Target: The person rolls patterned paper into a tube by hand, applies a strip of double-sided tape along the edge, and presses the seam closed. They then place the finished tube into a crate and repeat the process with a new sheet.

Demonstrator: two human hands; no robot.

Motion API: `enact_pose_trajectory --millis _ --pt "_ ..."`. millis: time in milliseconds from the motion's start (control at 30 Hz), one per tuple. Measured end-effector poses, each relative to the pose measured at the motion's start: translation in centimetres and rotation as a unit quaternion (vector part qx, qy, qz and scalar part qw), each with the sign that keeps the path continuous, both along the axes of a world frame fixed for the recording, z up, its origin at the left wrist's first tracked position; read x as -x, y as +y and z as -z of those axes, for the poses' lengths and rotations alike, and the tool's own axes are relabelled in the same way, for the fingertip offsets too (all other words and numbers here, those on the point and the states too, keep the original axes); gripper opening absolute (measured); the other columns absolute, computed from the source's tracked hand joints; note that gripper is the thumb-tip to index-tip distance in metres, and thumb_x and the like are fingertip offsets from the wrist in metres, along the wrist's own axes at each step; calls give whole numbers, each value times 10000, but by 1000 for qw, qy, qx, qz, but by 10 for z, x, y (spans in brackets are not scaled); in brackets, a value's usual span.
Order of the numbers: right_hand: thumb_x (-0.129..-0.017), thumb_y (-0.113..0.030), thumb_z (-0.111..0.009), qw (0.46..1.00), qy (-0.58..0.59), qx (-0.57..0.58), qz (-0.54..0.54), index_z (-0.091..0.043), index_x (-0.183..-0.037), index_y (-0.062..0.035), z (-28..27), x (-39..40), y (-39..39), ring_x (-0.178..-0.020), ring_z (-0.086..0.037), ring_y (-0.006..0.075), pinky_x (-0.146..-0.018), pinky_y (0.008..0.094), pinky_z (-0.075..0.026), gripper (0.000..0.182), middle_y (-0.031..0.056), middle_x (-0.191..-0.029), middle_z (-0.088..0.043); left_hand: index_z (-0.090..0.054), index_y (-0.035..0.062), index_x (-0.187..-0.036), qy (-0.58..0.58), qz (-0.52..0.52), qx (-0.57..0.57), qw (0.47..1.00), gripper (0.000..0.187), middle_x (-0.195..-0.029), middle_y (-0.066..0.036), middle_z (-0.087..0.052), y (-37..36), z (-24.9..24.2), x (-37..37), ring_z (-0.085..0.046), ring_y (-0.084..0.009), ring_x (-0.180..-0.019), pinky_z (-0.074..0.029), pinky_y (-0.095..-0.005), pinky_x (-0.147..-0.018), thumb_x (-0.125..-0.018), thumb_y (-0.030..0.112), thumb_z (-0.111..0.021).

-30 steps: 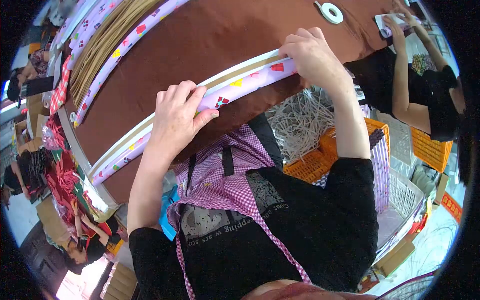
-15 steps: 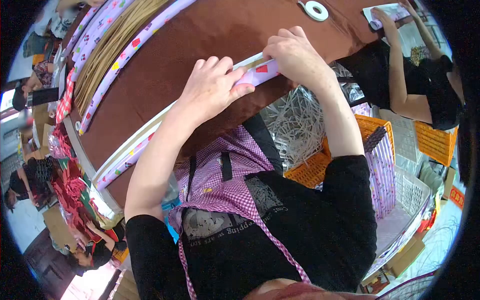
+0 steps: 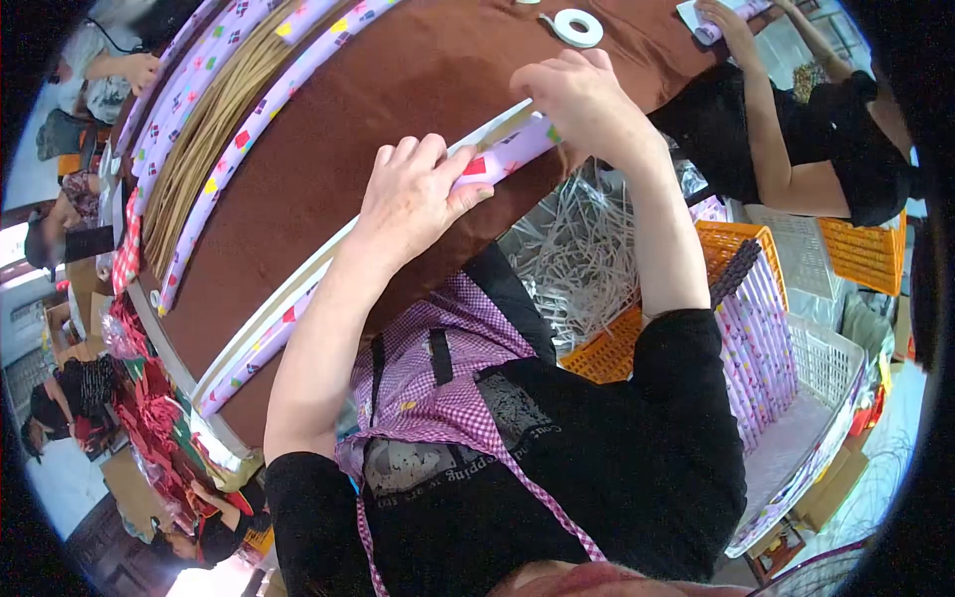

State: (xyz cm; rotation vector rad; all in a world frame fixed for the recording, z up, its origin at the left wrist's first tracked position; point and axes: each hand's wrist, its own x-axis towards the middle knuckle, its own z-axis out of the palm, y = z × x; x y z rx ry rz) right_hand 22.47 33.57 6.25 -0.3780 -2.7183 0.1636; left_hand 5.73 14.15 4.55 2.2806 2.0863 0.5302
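Observation:
A long lilac sheet with a colourful print (image 3: 512, 154) lies along the table's near edge, with a tan stick and a white strip (image 3: 264, 316) running along its upper side. My left hand (image 3: 418, 189) is closed over it, thumb on the near side and fingers on top. At the sheet's right end, my right hand (image 3: 587, 104) is closed with curled fingers right at the end of the white strip. I cannot tell what those fingers pinch.
Tan sticks (image 3: 214, 134) lie between lilac printed lengths (image 3: 214, 184) at the table's left. A white tape roll (image 3: 577, 28) sits farther back. Shredded white strips (image 3: 587, 249) fill a container below. At right, a person (image 3: 786, 139) works near crates (image 3: 826, 348) holding printed lengths.
My hands have moved apart, baring more of the printed sheet between them. My right hand has shifted up off the sheet's end. The whole view has shifted slightly.

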Motion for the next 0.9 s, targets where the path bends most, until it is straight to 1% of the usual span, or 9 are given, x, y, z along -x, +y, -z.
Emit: enact_pose_trajectory --millis 67,133,267,367,433,467,533,633,900 --pt "-833 -104 -623 999 6 37 15 -660 -989 -124 4 -4 5 -928 -619 211 -948 367 -384 161 14 -843 -663 -678 94 -1155 -2 1 -4 1000 496 -896 -62 -549 0 -1 -1 -528 -246 -857 -405 -390 -768 -894 507 -599" --pt "-833 -95 -622 989 0 133 58 -650 -990 -114 7 -6 4 -929 -616 214 -943 358 -380 161 22 -838 -666 -679 87 -1151 19 -6 11 1000 501 -893 -61 -541 0 -3 -3 -525 -244 -853 -403 -389 -767 -885 507 -610" --pt "-815 -102 -645 985 6 155 82 -642 -966 -106 12 -6 3 -909 -623 222 -931 355 -386 151 35 -830 -668 -683 84 -1135 24 -4 -2 1000 504 -894 -61 -538 0 -3 -4 -523 -243 -849 -402 -390 -763 -878 511 -614" --pt "-785 -115 -674 981 6 165 100 -645 -935 -91 15 -4 4 -839 -636 236 -886 356 -412 155 55 -776 -665 -684 84 -1123 25 -7 1 1000 503 -891 -61 -537 -1 -4 -5 -522 -245 -847 -401 -392 -758 -874 516 -614" --pt "-768 -114 -681 975 -2 185 124 -655 -886 -64 15 -2 3 -738 -651 254 -812 369 -463 130 80 -722 -664 -683 86 -1118 31 -11 -3 999 507 -893 -61 -538 -1 -3 -5 -523 -247 -847 -401 -393 -754 -869 523 -617" --pt "-768 -114 -681 975 -3 185 123 -655 -886 -64 15 -2 3 -738 -651 254 -812 369 -463 130 80 -722 -664 -683 86 -1118 31 -12 -3 999 507 -893 -61 -538 -2 -2 -5 -523 -247 -847 -401 -393 -754 -869 523 -617" --pt "-758 -105 -682 967 15 215 134 -656 -844 -37 15 -1 2 -677 -659 258 -729 374 -502 112 100 -680 -659 -682 87 -1117 40 -9 -12 999 516 -892 -61 -538 -2 -1 -5 -522 -248 -842 -401 -395 -751 -861 532 -623" --pt "-753 -96 -684 964 19 228 133 -657 -833 -24 17 -1 4 -660 -668 252 -693 370 -523 112 107 -686 -666 -682 88 -1111 41 -15 -11 999 522 -890 -61 -538 -2 -1 -6 -520 -248 -836 -401 -395 -751 -853 539 -628" --pt "-750 -98 -683 965 30 226 133 -665 -832 -22 21 4 7 -650 -670 243 -707 356 -529 113 104 -681 -668 -670 89 -1114 43 -15 -16 999 525 -882 -61 -531 -2 -1 -6 -515 -249 -836 -400 -397 -748 -847 540 -635"
